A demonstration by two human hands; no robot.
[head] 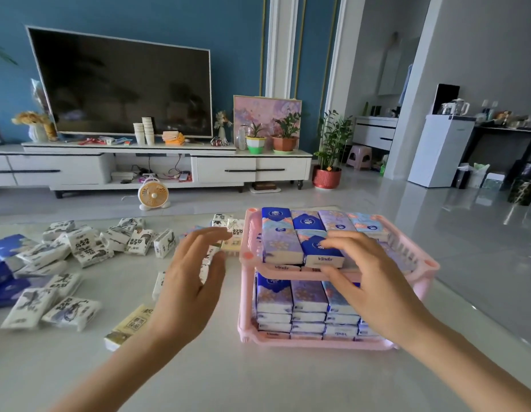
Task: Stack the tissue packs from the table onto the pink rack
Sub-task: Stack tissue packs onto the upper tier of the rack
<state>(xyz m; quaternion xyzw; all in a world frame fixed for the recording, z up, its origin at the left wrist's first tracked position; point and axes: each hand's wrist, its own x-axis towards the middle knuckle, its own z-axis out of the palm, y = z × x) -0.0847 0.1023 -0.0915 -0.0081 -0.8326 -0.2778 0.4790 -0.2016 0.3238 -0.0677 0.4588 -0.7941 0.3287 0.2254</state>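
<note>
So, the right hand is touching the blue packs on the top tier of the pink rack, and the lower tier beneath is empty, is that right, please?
Not quite. The head view shows the lower tier is not empty: it is filled with stacked blue packs. The rest holds: the right hand touches the top-tier blue packs of the pink rack.

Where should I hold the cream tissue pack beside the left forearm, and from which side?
Come from above with the left hand. The cream tissue pack lies flat on the table, so pinch its two long sides near the middle; its narrow width likely suits that grip.
</note>
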